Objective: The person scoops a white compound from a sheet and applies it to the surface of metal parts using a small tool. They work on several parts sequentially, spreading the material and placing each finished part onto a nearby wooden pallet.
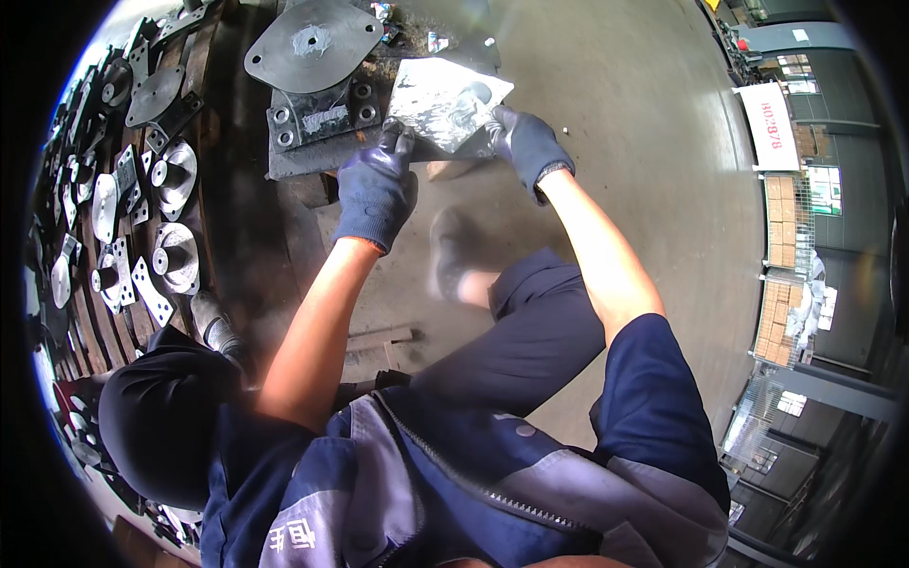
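Note:
Both my hands wear dark blue work gloves. Between them, at the top middle, is a white shiny sheet [440,99] with dark grey smudges; whether it is paper or plastic I cannot make out. My left hand [377,189] is closed on its lower left corner. On its right edge, my right hand [532,150] pinches with the fingertips. Left of the sheet stands a grey metal mount [322,118] with bolt holes, topped by a flat oval plate [314,43]. Mount and sheet are over a dark worktop [298,166].
Many metal brackets and flanged parts [175,256] lie on a slatted wooden pallet [210,175] to my left. Small scraps [437,42] lie on the worktop's far side. Grey floor [653,142] stretches to the right, where wire cages with cardboard boxes [781,222] stand.

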`<state>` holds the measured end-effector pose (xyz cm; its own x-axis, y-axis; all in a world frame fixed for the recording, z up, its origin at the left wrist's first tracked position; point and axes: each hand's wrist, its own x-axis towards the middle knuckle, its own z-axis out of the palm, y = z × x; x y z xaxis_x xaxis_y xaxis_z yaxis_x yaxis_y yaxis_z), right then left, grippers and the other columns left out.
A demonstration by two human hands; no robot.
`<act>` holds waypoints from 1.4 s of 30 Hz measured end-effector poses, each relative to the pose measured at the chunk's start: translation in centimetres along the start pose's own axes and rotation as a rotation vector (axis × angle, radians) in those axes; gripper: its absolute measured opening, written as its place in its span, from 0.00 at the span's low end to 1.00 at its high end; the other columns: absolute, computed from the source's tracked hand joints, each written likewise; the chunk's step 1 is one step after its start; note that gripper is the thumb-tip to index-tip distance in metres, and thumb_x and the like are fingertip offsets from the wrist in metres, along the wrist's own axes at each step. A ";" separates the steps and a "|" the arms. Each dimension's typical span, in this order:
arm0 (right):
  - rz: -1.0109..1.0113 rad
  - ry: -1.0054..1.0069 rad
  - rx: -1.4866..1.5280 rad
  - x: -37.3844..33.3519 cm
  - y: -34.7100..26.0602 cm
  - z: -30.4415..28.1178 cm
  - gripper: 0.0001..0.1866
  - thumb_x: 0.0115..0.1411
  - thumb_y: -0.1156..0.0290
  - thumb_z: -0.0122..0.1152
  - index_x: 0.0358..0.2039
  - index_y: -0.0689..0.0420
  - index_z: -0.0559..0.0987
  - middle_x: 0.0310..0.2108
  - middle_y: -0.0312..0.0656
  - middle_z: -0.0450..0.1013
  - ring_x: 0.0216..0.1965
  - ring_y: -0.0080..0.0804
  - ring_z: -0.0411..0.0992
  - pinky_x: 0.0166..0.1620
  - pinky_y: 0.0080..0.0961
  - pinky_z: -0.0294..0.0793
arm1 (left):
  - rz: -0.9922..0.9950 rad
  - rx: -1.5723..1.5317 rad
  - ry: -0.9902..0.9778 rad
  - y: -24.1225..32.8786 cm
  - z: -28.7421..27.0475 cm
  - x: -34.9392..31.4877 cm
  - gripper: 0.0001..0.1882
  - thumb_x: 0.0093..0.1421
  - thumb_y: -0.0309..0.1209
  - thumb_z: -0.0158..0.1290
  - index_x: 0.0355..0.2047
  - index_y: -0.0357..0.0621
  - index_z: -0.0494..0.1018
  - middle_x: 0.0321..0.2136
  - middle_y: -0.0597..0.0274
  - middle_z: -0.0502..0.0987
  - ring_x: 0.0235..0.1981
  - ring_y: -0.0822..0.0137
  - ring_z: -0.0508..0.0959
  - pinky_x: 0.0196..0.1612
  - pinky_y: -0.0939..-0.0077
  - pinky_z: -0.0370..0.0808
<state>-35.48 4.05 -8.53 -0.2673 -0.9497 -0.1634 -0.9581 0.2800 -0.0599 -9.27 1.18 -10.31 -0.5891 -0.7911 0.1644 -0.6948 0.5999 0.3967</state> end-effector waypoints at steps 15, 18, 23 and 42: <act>-0.132 0.020 0.120 0.1 0.4 0.5 0.13 0.64 0.61 0.55 0.43 0.52 0.81 0.37 0.52 0.79 0.38 0.54 0.78 0.41 0.43 0.76 | -0.004 0.016 -0.008 -0.1 -0.1 0.1 0.31 0.52 0.34 0.57 0.59 0.48 0.69 0.59 0.54 0.72 0.42 0.49 0.81 0.43 0.54 0.80; -0.082 0.144 0.341 -1.0 0.9 0.6 0.11 0.65 0.61 0.55 0.40 0.51 0.81 0.37 0.52 0.79 0.38 0.56 0.77 0.41 0.46 0.76 | -0.009 -0.007 -0.006 -0.1 -0.1 0.1 0.31 0.52 0.33 0.57 0.58 0.48 0.69 0.59 0.54 0.72 0.41 0.49 0.81 0.42 0.55 0.80; 0.163 -0.006 0.006 -1.2 0.4 0.8 0.11 0.65 0.58 0.55 0.38 0.51 0.79 0.37 0.51 0.79 0.38 0.56 0.78 0.41 0.46 0.76 | 0.005 0.004 0.020 0.2 0.2 0.3 0.31 0.51 0.32 0.56 0.58 0.49 0.70 0.59 0.54 0.73 0.40 0.49 0.82 0.42 0.54 0.80; 0.285 -0.006 0.091 -2.3 -2.1 2.5 0.14 0.66 0.55 0.53 0.38 0.51 0.80 0.35 0.48 0.79 0.31 0.48 0.76 0.39 0.37 0.75 | 0.014 -0.043 0.017 -0.2 0.1 0.1 0.31 0.51 0.31 0.55 0.59 0.49 0.70 0.59 0.54 0.73 0.43 0.48 0.81 0.45 0.53 0.79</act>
<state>-32.55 5.99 -10.45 -0.5230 -0.8303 -0.1924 -0.8315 0.5466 -0.0988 -9.23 0.98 -10.44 -0.5909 -0.7851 0.1855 -0.6682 0.6052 0.4328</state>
